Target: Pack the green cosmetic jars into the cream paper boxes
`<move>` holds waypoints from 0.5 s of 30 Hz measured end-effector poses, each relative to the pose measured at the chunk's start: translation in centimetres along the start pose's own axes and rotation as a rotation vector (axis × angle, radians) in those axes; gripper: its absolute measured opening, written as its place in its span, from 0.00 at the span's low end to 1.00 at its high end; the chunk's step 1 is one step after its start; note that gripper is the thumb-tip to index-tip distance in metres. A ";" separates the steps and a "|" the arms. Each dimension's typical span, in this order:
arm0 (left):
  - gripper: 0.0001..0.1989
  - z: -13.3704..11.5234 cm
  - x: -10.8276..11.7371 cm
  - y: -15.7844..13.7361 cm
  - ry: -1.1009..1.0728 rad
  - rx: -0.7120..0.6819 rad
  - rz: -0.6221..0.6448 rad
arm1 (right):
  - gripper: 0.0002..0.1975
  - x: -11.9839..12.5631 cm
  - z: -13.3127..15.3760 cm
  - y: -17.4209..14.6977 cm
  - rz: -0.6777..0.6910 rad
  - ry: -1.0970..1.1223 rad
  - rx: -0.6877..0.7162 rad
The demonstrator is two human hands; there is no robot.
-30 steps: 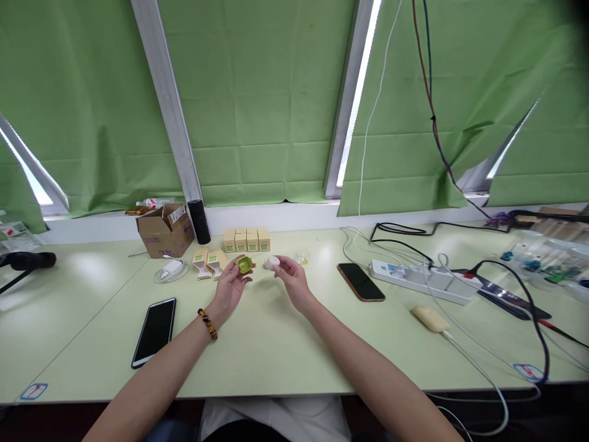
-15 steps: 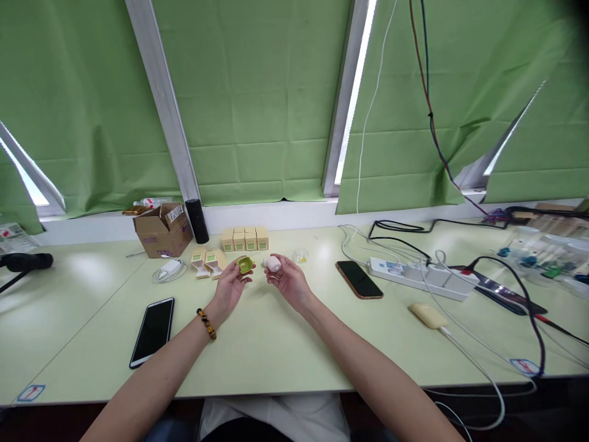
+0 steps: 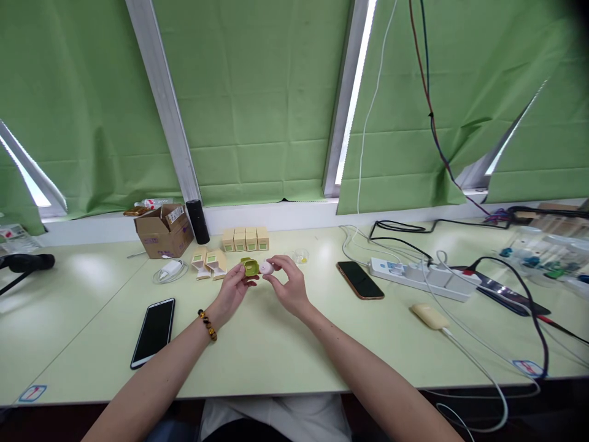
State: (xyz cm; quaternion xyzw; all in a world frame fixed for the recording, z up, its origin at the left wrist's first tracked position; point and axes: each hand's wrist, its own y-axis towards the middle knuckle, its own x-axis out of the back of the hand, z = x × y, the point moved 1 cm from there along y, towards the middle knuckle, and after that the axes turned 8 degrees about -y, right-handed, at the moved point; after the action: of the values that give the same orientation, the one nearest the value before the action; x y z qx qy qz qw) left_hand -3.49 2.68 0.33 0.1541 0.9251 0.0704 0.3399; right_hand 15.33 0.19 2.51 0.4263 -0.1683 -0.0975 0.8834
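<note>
Green case [image 3: 251, 267], ×1, mid-bench [image 3: 276, 353], gripped by L hand [image 3: 229, 290], fingers curled partway. R hand [image 3: 293, 290] fingers nearly together, pinching 1 pale pink pc [image 3: 265, 267] at case's 3 o'clock, just beside; contact can't tell. Clock from case, L to R: 1 white-framed phone [image 3: 153, 333] at 8; 1 cardboard box [image 3: 164, 236], flaps up, at 10, contents hidden; 2 open cartons [image 3: 216, 263] at 9; 4 closed cartons [image 3: 245, 239], in row, at 12; 1 clear dish [image 3: 300, 253] w/ yellow bit [image 3: 304, 260] at 3; 1 dark phone [image 3: 360, 280], farther, approx 3.
</note>
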 end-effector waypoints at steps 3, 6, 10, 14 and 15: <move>0.13 0.2 -0.2 -0.1 0.020 -0.002 0.029 | 0.13 0.1 0.0 -0.3 0.016 -0.169 0.143; 0.15 0.4 -0.5 -0.3 0.045 0.001 0.034 | 0.15 0.0 -0.1 -0.4 0.034 -0.285 0.235; 0.16 0.6 -0.7 -0.4 0.082 -0.003 0.045 | 0.18 -0.1 -0.2 -0.5 0.030 -0.378 0.300; 0.17 0.7 -0.9 -0.4 0.134 -0.011 0.064 | 0.18 -0.1 0.1 -0.4 0.061 -0.467 0.310; 0.17 0.7 -0.9 -0.4 0.148 -0.018 0.063 | 0.18 -0.1 0.1 -0.4 0.063 -0.485 0.317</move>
State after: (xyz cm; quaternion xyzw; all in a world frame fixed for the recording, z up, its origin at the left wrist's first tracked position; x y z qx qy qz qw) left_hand -2.47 2.01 0.23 0.1743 0.9417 0.1008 0.2694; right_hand 15.20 -0.14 2.26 0.5178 -0.4009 -0.1416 0.7424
